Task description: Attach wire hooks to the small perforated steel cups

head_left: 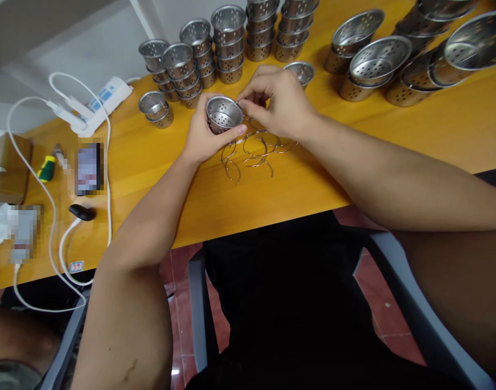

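**Head view: both hands on one perforated cup at mid-table**

Writing: only a small red-and-white sticker (76, 266) on the table's near edge; digits too small to read. Phone (89, 167) screen and a packet (23, 232) at far left are blurred out. Power strip (103, 101) has a blue label, unreadable.

Edges and room: wood table (455, 135) runs diagonally, near edge just above the lap. Bare wood between the hands and the near edge, and a wide bare strip to the right under the right forearm. Behind the hands, small cup stacks (199, 54) stand close together; big strainer stacks (378, 65) fill the far right. One loose cup pair (155, 108) sits left of the hands, a single cup (300, 72) just behind the right hand. Far left holds white cables (52, 227), a screwdriver (48, 167) and a black mouse (82, 212).

Hands: left hand (201, 138) grasps the cup (223, 114) from below and the side, fingers curled round its wall, mouth tilted toward the camera. Right hand (278, 103) comes in from the right, fingertips pinched together at the cup's rim; what they pinch is too thin to tell. Both forearms are bare, wrists just above the wood.

Wire rings (251, 151) lie in a loose pile on the table right under both hands.
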{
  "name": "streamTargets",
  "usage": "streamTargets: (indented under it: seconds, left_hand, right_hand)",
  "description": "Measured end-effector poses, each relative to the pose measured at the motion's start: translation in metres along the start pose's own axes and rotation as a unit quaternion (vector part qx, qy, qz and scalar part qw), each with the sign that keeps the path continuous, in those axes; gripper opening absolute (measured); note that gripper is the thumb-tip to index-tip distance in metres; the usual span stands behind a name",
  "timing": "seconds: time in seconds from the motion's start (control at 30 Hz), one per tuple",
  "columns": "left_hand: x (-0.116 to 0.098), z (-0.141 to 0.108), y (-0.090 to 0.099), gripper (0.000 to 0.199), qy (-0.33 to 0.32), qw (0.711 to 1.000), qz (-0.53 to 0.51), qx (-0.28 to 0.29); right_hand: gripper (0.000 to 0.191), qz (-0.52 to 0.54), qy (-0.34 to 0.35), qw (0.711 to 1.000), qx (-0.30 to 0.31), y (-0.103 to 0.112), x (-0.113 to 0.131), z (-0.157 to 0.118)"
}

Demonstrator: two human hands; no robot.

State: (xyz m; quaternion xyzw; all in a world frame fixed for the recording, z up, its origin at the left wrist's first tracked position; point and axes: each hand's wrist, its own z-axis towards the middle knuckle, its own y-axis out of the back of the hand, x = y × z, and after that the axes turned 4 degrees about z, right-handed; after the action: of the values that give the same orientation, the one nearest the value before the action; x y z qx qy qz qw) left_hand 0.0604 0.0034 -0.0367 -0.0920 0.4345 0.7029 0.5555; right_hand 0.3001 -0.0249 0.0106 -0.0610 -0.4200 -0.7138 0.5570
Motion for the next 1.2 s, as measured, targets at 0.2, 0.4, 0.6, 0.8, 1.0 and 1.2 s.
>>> streamTargets:
  seconds: [0.2, 0.4, 0.6, 0.8, 1.0, 1.2]
  left_hand:
    - [0.003, 0.000, -0.001, 0.087, 0.004, 1.000, -0.007, 0.000]
    - [0.003, 0.000, -0.001, 0.085, -0.002, 1.000, -0.008, 0.010]
    - [0.002, 0.000, 0.000, 0.087, -0.001, 1.000, -0.013, 0.006]
    - [0.005, -0.001, 0.000, 0.088, -0.009, 1.000, -0.006, 0.017]
    - [0.001, -0.001, 0.000, 0.083, -0.012, 0.999, -0.010, 0.032]
    - [0.001, -0.001, 0.000, 0.082, -0.011, 0.999, -0.020, 0.040]
  right_hand:
    - [0.006, -0.003, 0.040, 0.999, 0.010, 0.002, -0.001, 0.001]
    - [0.006, -0.012, 0.045, 0.999, 0.012, 0.006, -0.001, 0.001]
    - [0.009, -0.051, 0.039, 0.997, -0.044, 0.014, 0.010, 0.001]
    - [0.016, 0.019, 0.006, 0.997, -0.070, 0.012, 0.010, 0.002]
    - [0.055, 0.219, 0.000, 0.975, -0.039, -0.009, -0.005, 0.003]
    - [0.051, 0.193, 0.005, 0.981, -0.033, -0.012, -0.004, 0.001]
